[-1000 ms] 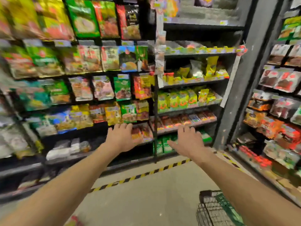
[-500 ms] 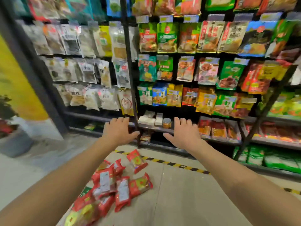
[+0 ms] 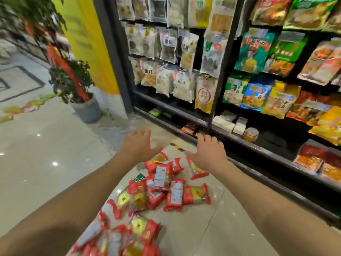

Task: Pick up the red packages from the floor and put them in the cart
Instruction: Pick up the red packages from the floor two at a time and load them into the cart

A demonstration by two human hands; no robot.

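A loose pile of red plastic-wrapped packages (image 3: pixel 167 183) with gold prints and white labels lay on the glossy beige tiled floor (image 3: pixel 46 163). Above the pile's far end, the left hand (image 3: pixel 137 145) and right hand (image 3: pixel 210 153) hovered with fingers spread, holding nothing. Right of the pile stood a dark metal shelf (image 3: pixel 258 147) of snack bags. The nearest packages were blurred, perhaps overlapping.
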